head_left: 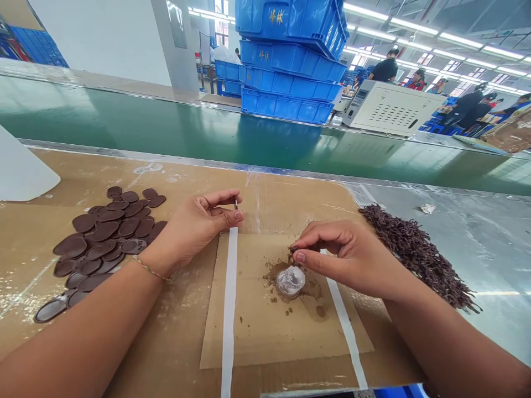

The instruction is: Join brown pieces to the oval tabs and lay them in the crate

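Note:
My left hand (211,213) pinches a thin dark piece (236,203), seen nearly edge-on, between thumb and fingers above the cardboard sheet's upper left corner. With thumb and forefinger closed, my right hand (332,251) grips a small dark brown piece (293,249); most of it is hidden by the fingertips. Just below those fingertips sits a small round clear container (290,283) with whitish stuff in it. Brown spots surround it on the cardboard sheet (265,337), which white tape strips hold at both sides. Brown oval discs (103,231) lie heaped left of my left hand.
A heap of dark brown stringy pieces (415,254) lies beyond my right forearm. Behind the table runs a green conveyor belt (166,124). Stacked blue crates (290,77) and a beige metal box (392,108) stand past it. Several people are in the background at right.

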`<state>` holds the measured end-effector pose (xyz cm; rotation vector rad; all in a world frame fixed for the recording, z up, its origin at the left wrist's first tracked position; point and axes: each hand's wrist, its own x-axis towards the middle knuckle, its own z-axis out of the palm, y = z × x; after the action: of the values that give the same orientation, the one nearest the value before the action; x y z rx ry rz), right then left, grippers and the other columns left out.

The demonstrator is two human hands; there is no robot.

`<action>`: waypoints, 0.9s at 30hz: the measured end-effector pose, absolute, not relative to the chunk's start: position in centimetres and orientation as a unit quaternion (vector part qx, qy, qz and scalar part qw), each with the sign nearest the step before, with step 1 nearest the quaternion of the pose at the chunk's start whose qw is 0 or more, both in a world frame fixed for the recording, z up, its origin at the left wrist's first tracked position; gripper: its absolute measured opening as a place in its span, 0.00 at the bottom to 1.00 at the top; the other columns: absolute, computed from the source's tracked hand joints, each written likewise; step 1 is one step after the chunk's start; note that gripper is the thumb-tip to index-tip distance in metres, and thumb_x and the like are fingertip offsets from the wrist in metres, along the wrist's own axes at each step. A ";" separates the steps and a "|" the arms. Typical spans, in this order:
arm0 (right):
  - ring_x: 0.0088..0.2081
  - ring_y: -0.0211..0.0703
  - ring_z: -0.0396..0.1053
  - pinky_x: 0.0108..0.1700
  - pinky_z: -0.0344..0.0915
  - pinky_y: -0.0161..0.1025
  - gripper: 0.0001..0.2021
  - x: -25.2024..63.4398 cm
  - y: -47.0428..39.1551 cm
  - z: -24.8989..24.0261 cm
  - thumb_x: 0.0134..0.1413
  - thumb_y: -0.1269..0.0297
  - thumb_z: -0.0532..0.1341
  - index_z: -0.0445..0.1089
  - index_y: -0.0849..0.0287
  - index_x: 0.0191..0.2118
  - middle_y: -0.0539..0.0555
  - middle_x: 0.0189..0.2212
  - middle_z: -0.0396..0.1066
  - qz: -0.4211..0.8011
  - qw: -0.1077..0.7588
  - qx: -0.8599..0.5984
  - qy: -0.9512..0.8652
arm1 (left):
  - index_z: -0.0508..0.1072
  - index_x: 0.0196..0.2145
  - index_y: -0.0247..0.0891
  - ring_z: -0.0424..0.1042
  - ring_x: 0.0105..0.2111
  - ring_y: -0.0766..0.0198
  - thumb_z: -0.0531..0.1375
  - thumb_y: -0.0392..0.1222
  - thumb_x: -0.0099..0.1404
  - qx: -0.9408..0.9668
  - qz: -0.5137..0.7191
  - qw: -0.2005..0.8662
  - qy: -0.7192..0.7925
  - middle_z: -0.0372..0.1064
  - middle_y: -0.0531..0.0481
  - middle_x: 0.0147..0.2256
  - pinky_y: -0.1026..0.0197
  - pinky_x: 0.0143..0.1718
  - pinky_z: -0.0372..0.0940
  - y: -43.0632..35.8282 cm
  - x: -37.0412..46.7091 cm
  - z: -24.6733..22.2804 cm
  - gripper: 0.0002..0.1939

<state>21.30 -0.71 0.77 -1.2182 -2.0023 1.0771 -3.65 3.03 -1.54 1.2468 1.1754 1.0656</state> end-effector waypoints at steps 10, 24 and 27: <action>0.29 0.39 0.71 0.30 0.63 0.36 0.05 21.0 -0.7 0.8 0.53 0.65 0.65 0.76 0.61 0.31 0.53 0.29 0.75 0.380 0.254 -0.439 -0.773 | 0.73 0.50 0.40 0.73 0.39 0.62 0.72 0.46 0.49 0.515 0.441 0.530 0.509 0.71 0.49 0.50 0.55 0.49 0.66 2.7 -3.5 -1.1 0.31; 0.23 0.32 0.65 0.25 0.63 0.30 0.04 21.3 -0.1 0.1 0.49 0.61 0.70 0.78 0.55 0.30 0.50 0.25 0.74 0.504 0.464 -0.418 -0.596 | 0.74 0.47 0.44 0.75 0.43 0.59 0.71 0.45 0.53 0.521 0.430 0.591 0.440 0.76 0.52 0.40 0.58 0.49 0.67 1.4 -2.4 -0.7 0.24; 0.23 0.33 0.64 0.25 0.64 0.31 0.07 21.3 0.2 -0.1 0.48 0.60 0.71 0.78 0.56 0.31 0.50 0.26 0.74 0.521 0.477 -0.415 -0.573 | 0.74 0.47 0.44 0.76 0.42 0.61 0.70 0.43 0.53 0.524 0.429 0.614 0.406 0.77 0.52 0.40 0.61 0.46 0.68 0.6 -1.6 -0.5 0.23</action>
<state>21.33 0.15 -0.07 -1.0141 -1.4007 1.2734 -1.63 0.65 -0.52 1.2071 0.9357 0.9894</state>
